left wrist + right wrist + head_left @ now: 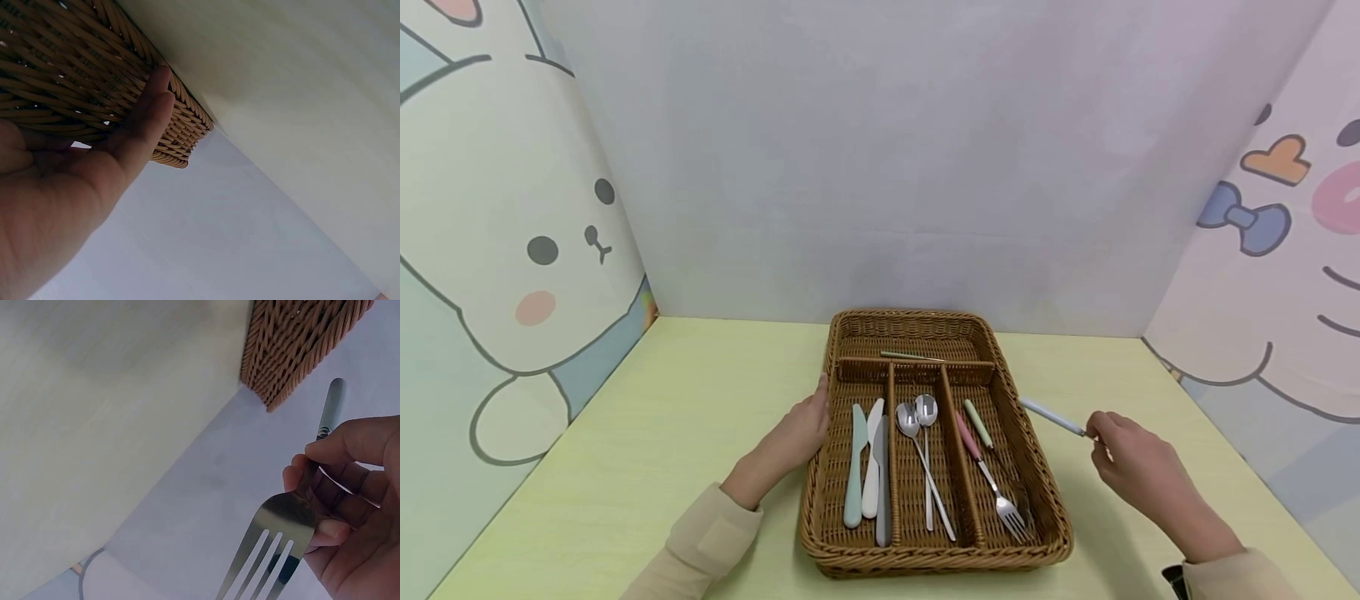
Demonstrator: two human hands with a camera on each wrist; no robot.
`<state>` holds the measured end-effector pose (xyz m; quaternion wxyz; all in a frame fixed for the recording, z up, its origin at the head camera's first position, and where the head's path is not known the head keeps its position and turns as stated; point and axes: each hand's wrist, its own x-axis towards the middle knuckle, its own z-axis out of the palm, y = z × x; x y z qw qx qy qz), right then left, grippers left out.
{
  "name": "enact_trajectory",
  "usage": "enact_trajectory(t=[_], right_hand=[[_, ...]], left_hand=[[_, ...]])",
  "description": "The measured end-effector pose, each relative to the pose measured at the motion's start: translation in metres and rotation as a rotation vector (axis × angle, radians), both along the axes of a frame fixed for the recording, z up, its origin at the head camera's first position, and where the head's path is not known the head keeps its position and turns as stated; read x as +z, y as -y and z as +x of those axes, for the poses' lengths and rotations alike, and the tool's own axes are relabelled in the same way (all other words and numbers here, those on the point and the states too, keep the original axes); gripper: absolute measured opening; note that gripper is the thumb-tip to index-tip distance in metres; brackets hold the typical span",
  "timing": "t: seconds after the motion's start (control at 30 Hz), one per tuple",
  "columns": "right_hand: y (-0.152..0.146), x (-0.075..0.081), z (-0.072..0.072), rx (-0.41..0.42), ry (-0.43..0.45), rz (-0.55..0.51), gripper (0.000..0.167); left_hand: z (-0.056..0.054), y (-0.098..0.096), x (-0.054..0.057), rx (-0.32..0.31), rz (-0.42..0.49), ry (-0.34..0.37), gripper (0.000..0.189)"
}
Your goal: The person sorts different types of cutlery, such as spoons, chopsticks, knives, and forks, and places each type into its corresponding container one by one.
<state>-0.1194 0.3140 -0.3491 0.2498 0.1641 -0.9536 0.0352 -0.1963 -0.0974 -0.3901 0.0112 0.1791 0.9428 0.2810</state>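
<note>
My right hand (pixel 1138 467) pinches a fork (pixel 284 519) by its metal neck, to the right of the brown wicker cutlery tray (pixel 936 567). The fork's pale blue handle (pixel 1051 415) points toward the tray, and its tines show in the right wrist view. My left hand (pixel 793 433) rests against the tray's left outer wall, its fingers (pixel 145 134) fairly straight along the weave. In the left compartment lie a mint knife (pixel 855 467), a white knife (pixel 872 479) and a grey knife (pixel 882 492). Two spoons (pixel 927 410) cross in the middle one.
The right compartment holds a pink-handled fork (pixel 1011 515) and a green-handled utensil (pixel 977 423), its head hard to make out. A thin green-handled utensil (pixel 910 357) lies in the back compartment. The pale yellow table (pixel 730 375) meets a plain back wall (pixel 910 167) and cartoon-printed side walls.
</note>
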Motion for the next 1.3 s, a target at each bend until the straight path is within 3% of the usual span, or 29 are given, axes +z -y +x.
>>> enact_trajectory(t=[0.23, 0.6, 1.3], right_hand=[[0.024, 0.004, -0.007, -0.002, 0.11, 0.021, 0.018], [0.053, 0.002, -0.021, 0.067, 0.085, 0.064, 0.018], [0.088, 0.002, -0.032, 0.035, 0.224, 0.144, 0.015]], left_hand=[[0.0, 0.0, -0.002, 0.005, -0.008, -0.02, 0.051], [0.0, 0.001, -0.003, -0.007, 0.001, -0.028, 0.052], [0.002, 0.0, -0.001, -0.001, -0.007, -0.036, 0.051]])
